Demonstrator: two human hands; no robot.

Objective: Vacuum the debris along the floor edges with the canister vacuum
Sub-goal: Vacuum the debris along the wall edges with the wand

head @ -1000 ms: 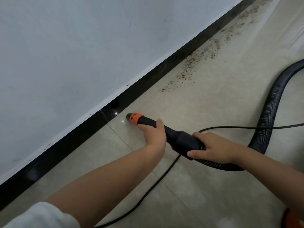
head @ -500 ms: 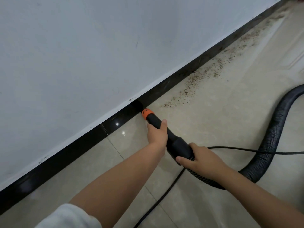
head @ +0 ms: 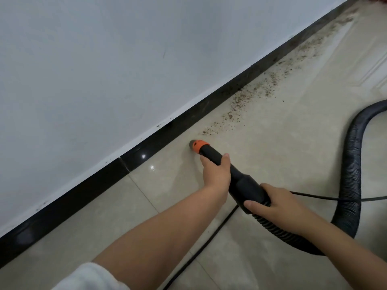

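Note:
I hold a black vacuum nozzle (head: 240,181) with an orange tip (head: 198,145) low over the beige tile floor (head: 282,155). My left hand (head: 215,173) grips the narrow front of the nozzle just behind the tip. My right hand (head: 272,204) grips the thick rear cuff where the ribbed black hose (head: 354,164) joins. A trail of brown debris (head: 240,107) runs along the black baseboard (head: 188,120) toward the far right. Its nearest specks lie just beyond the tip.
A white wall (head: 104,70) rises above the baseboard. The hose loops round on the right of my arms. A thin black power cord (head: 209,241) crosses the floor under my forearms and runs off right.
The nozzle tip has pulled a little away from the baseboard and moved right along the wall, closer to the near end of the debris trail. Both hands keep their grip.

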